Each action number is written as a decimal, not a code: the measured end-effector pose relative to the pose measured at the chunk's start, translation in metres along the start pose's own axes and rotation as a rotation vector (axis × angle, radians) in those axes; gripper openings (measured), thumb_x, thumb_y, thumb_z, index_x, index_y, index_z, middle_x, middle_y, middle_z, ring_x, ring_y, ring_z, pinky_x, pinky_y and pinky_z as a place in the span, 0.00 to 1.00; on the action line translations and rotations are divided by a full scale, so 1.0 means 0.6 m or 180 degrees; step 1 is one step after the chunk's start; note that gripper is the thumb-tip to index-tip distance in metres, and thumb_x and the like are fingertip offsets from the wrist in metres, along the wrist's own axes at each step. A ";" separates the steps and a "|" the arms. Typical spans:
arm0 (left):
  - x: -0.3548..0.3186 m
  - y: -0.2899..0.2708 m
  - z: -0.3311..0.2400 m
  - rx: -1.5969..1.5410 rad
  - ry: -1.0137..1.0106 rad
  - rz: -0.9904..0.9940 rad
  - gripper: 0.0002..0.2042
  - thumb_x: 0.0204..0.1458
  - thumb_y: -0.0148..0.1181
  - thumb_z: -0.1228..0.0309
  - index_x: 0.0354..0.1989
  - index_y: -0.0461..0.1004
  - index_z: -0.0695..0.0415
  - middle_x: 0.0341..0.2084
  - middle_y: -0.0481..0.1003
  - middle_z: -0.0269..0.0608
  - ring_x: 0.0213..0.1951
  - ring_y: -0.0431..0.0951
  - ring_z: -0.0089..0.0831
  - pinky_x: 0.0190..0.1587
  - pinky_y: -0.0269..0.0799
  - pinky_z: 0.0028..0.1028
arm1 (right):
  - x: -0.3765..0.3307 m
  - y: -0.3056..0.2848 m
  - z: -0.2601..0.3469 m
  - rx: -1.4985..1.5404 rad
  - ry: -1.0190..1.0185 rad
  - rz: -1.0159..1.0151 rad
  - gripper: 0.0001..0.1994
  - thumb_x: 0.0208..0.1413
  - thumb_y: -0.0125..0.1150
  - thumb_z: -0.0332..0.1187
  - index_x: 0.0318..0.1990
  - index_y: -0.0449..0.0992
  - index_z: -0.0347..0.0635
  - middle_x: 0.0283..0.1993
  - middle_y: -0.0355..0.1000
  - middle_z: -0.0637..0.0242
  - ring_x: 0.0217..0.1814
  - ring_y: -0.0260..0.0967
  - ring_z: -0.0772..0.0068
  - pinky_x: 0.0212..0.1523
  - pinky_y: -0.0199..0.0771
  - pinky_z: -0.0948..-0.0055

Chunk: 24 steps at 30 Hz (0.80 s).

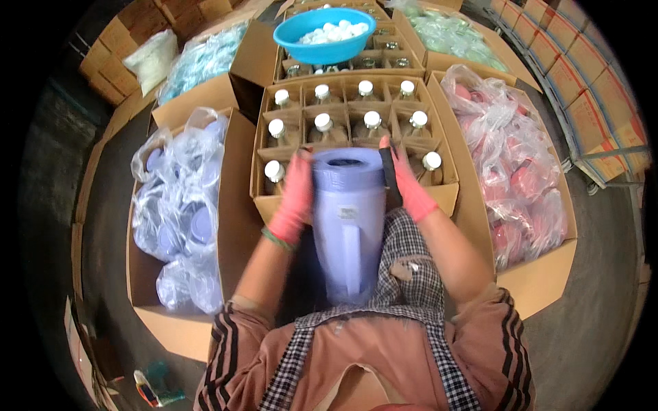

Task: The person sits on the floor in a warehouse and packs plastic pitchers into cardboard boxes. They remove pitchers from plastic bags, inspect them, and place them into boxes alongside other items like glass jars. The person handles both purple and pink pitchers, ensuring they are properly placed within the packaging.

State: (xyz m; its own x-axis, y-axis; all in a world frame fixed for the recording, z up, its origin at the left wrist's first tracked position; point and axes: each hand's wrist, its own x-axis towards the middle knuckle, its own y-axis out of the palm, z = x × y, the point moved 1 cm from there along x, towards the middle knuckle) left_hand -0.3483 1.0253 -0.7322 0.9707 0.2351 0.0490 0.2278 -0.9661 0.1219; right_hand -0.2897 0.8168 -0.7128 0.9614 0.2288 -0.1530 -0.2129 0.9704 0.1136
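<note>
A lilac thermos jug stands upright in front of me, its side handle facing me and a dark round opening in its top. My left hand, in a pink glove, is pressed to the jug's left side near the collar. On the opposite side my right hand, also pink-gloved with a dark patch, lies against the jug; its fingers are slightly blurred. Just beyond is a divided carton of clear glass bottles with white caps, such as the bottle. The jug's base is near my checked apron.
On the left, an open carton holds bagged lilac parts; on the right, another carton holds bagged pink parts. A blue basin of white caps sits on a farther bottle carton. Stacked cartons line the right side.
</note>
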 end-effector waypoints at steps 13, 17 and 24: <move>-0.152 0.129 -0.175 0.3475 0.1947 0.0664 0.28 0.35 0.52 0.61 0.48 0.62 0.60 0.48 0.54 0.63 0.51 0.51 0.62 0.56 0.41 0.49 | 0.009 -0.039 -0.013 0.2412 0.0893 0.1506 0.20 0.56 0.39 0.42 0.46 0.63 0.34 0.45 0.66 0.61 0.43 0.65 0.73 0.47 0.63 0.75; -0.145 0.080 -0.195 0.2993 0.2678 0.0276 0.43 0.32 0.57 0.43 0.54 0.54 0.59 0.53 0.48 0.61 0.56 0.45 0.60 0.55 0.40 0.52 | -0.043 -0.009 0.089 0.2884 0.0459 0.1521 0.19 0.55 0.41 0.39 0.49 0.61 0.34 0.45 0.65 0.59 0.45 0.64 0.69 0.47 0.65 0.73; -0.114 0.034 -0.255 0.2843 0.3007 0.1002 0.17 0.21 0.60 0.75 0.27 0.69 0.60 0.37 0.70 0.44 0.51 0.62 0.51 0.52 0.53 0.48 | -0.141 0.016 0.100 0.2498 -0.0457 0.0577 0.27 0.55 0.35 0.47 0.55 0.52 0.35 0.56 0.54 0.54 0.57 0.53 0.60 0.57 0.51 0.61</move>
State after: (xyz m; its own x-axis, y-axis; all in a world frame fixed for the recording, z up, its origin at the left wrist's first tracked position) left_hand -0.4217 1.0060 -0.5816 0.6489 -0.3759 0.6616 0.3287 -0.6456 -0.6893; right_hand -0.3623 0.8021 -0.6399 0.9481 0.3133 0.0551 -0.2343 0.5709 0.7869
